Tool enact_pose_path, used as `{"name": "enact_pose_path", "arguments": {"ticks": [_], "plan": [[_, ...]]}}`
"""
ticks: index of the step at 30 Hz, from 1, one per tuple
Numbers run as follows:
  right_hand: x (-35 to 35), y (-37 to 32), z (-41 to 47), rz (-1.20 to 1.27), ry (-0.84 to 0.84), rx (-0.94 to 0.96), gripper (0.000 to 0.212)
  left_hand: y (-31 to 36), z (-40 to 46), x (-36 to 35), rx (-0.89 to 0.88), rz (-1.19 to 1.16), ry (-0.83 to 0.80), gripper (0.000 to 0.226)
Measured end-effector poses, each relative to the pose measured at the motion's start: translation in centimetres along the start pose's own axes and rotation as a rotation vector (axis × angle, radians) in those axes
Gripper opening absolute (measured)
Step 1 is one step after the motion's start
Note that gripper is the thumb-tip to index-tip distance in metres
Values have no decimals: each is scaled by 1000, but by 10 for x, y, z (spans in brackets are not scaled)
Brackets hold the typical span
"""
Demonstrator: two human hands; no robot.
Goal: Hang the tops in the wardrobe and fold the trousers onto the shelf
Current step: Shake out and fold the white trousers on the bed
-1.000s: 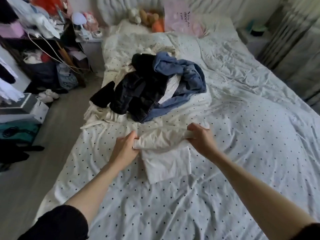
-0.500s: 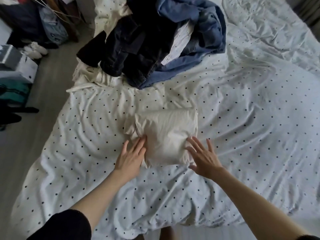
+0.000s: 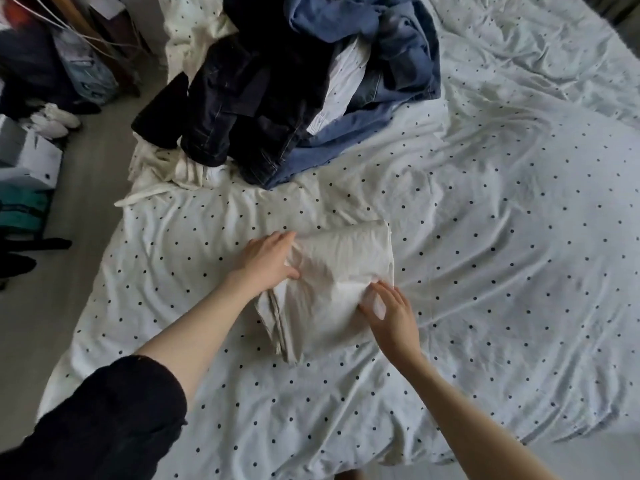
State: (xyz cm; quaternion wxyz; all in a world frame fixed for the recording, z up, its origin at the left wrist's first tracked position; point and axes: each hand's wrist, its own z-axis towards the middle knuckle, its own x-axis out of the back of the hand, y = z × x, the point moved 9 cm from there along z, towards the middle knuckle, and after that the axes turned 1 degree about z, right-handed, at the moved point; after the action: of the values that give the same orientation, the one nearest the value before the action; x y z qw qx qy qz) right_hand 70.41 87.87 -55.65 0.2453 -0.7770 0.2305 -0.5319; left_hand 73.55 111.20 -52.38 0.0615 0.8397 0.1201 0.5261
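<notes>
Folded cream trousers (image 3: 341, 282) on bed

The bed (image 3: 519, 271) is covered by a rumpled white sheet dotted in black. A folded cream garment (image 3: 332, 289) is laid flat near its front edge, and further back a loose heap is piled — dark denim (image 3: 242, 109), blue denim (image 3: 381, 46) and crumpled cream cloth (image 3: 166, 168) (partly buried under the dark denim). Beside the bed, white boxes (image 3: 27, 157) are set on the grey floor (image 3: 41, 323).

No text, label, brand or number can be read anywhere in the view. The clothes, the bedding and the boxes show no legible marks.
</notes>
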Motion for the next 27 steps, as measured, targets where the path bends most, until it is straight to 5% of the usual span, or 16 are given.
{"name": "enact_pose_path", "arguments": {"ticks": [5, 12, 16, 19, 27], "plan": [[4, 38, 23, 217, -51, -313, 81, -34, 13, -11, 129, -497, -81, 46], [-4, 45, 40, 300, -263, -406, 40, -33, 21, -6, 111, -613, -285, 18], [5, 42, 40, 353, -273, -391, 49, -32, 14, 1, 123, -622, -289, 30], [22, 30, 36, 403, -264, -311, 57, -34, 1, 6, 132, -628, -276, 19], [124, 0, -2, 313, -190, -170, 30, 14, -33, 28, 42, -766, -234, 17]]}}
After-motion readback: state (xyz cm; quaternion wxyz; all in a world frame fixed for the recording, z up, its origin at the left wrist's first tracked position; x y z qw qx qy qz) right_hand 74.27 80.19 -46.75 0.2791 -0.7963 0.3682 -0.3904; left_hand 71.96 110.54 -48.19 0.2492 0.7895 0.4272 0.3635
